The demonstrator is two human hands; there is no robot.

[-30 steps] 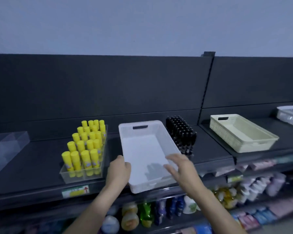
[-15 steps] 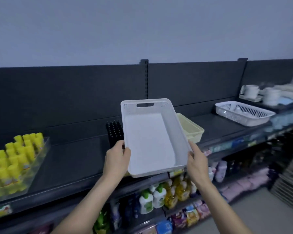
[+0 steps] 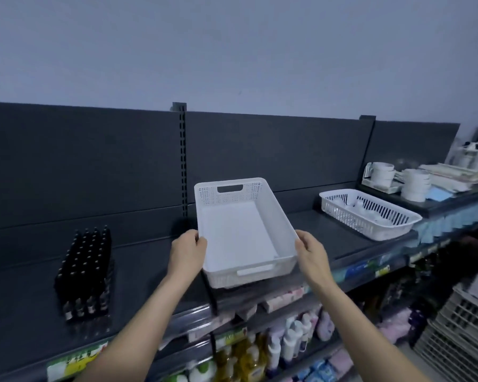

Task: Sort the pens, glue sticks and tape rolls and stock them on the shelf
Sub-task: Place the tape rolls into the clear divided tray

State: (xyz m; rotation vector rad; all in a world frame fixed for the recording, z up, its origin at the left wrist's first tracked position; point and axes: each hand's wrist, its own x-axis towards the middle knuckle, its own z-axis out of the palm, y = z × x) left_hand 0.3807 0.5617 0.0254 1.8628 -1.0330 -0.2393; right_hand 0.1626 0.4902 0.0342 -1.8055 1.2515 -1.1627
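Note:
An empty white perforated basket (image 3: pixel 240 232) with handle cut-outs is held over the dark shelf (image 3: pixel 149 271), roughly where the cream basket stood, which is hidden now. My left hand (image 3: pixel 186 252) grips its left rim and my right hand (image 3: pixel 309 255) grips its right rim. A block of black pens (image 3: pixel 84 274) stands upright in a tray on the shelf to the left. White tape rolls (image 3: pixel 414 183) are stacked on the raised shelf section at the far right.
A white slotted basket (image 3: pixel 370 213) holding some white items sits on the shelf to the right. Bottles and packets fill the lower shelves (image 3: pixel 273 348). Stacked white crates (image 3: pixel 458 334) stand on the floor at the right edge.
Both hands took hold of the white basket, lifted it off the shelf and carried it right. The view swung right, so the yellow glue sticks left the frame.

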